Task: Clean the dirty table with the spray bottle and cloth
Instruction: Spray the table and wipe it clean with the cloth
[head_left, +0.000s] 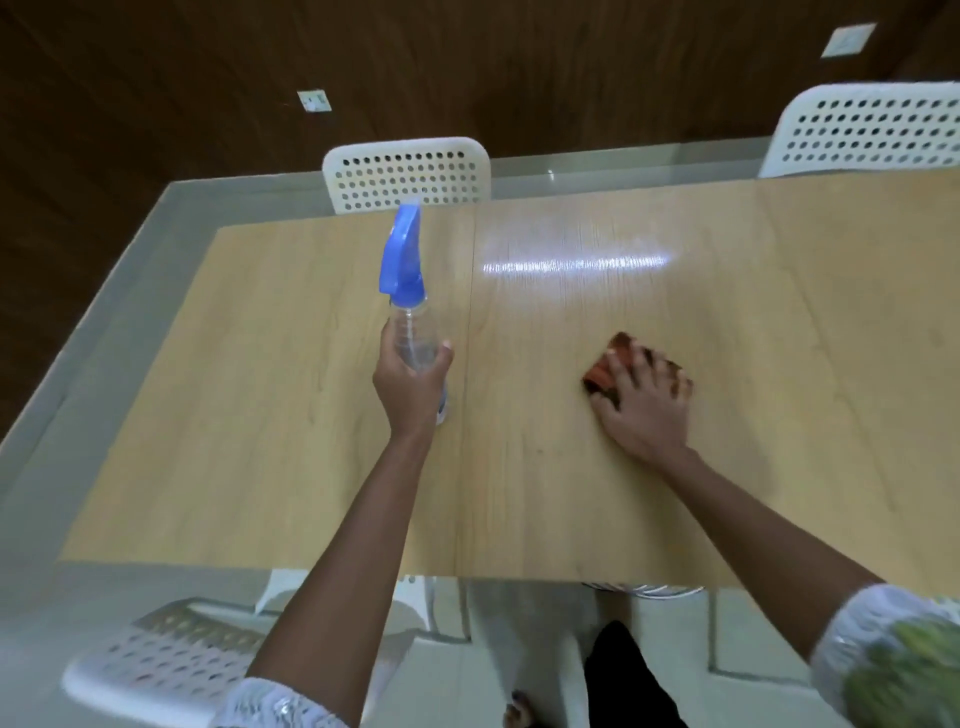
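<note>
Counts: one wooden table (779, 415), one spray bottle (408, 312), one cloth (605, 371), three white perforated chairs, two wall sockets.
Chairs: far chair (408, 174) and right chair (872, 130) beyond the table; near chair (171, 660) at the left front corner.
Container: the spray bottle is clear with a blue trigger head; its contents cannot be told.
Left hand (410, 384): fingers and thumb curled round the bottle's body, base near the tabletop, nozzle pointing away.
Right hand (644, 400): fingers spread, pressing the reddish-brown cloth flat on the table, well to the right of the bottle.
Tabletop: a bright glare streak beyond the cloth.
</note>
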